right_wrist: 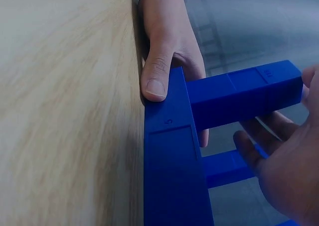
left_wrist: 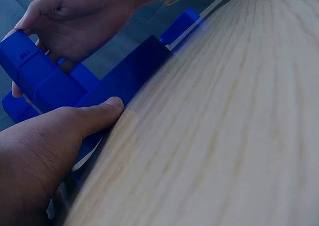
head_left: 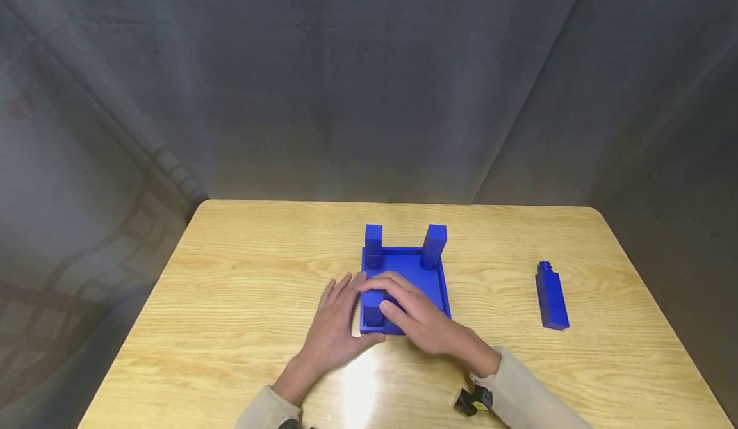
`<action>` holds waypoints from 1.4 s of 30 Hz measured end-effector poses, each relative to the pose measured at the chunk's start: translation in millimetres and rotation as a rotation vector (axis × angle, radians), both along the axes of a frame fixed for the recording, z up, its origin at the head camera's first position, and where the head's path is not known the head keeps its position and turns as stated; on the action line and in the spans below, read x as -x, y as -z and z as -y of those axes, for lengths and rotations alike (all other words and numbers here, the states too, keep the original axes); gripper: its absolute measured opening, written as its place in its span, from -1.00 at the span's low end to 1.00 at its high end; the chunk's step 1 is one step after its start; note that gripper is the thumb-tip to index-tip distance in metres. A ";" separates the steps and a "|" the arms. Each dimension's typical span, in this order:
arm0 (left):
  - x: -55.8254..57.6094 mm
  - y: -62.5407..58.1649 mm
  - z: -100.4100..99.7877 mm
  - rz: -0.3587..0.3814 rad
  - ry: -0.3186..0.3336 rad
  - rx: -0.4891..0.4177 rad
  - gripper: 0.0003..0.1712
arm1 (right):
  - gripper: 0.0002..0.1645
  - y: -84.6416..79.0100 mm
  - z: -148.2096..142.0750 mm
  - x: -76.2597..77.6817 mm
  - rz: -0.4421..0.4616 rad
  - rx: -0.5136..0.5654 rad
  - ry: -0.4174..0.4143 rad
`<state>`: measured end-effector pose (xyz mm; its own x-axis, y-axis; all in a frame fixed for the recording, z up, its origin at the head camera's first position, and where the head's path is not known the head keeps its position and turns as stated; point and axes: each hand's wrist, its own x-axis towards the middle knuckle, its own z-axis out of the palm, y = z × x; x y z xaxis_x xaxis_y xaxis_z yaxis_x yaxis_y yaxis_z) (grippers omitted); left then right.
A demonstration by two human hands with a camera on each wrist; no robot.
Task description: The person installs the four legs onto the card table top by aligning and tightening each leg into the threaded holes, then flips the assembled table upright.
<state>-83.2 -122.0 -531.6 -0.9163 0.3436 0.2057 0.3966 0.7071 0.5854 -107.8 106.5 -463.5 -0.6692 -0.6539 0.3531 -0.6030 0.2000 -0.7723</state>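
Observation:
A blue square base (head_left: pixel 425 283) with a raised rim lies on the table, three square blue legs standing upright at its corners. My left hand (head_left: pixel 339 334) holds the near-left corner, thumb along the near side and fingers stretched along the left side. With thumb and fingers, my right hand (head_left: pixel 423 323) grips the upper part of the near-left leg (right_wrist: pixel 244 94), which stands in that corner. Behind it rise the far-left leg (head_left: pixel 373 243) and the far-right leg (head_left: pixel 435 244). Raised numbers show on the held leg and the base's side in the right wrist view.
A fourth blue leg (head_left: pixel 551 299) lies on the wooden table (head_left: pixel 242 275) to the right, its threaded end pointing away from me. Grey curtains (head_left: pixel 346 83) hang behind the table's far edge and at both sides.

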 end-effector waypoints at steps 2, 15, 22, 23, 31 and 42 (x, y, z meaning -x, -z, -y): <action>-0.4 -0.7 0.1 0.006 -0.006 -0.003 0.34 | -0.45 -0.9 -0.1 -0.4 0.015 -0.006 -0.005; -0.3 0.2 -1.1 0.011 -0.012 0.001 0.37 | -0.34 -3.7 -3.0 -6.4 -0.008 0.066 0.059; -0.7 1.0 -1.7 -0.018 -0.012 0.000 0.40 | -0.32 1.1 -13.4 -12.8 -0.057 0.139 0.166; -0.6 1.2 -1.5 -0.026 -0.013 0.001 0.39 | -0.33 2.0 -16.2 -13.5 -0.065 0.146 0.179; -0.8 0.7 -0.4 -0.031 -0.007 0.006 0.40 | -0.36 6.6 -44.1 -26.8 -0.038 0.267 0.256; -0.6 0.6 0.0 -0.024 -0.011 0.016 0.42 | -0.50 21.3 -75.5 -39.7 -0.163 0.607 0.224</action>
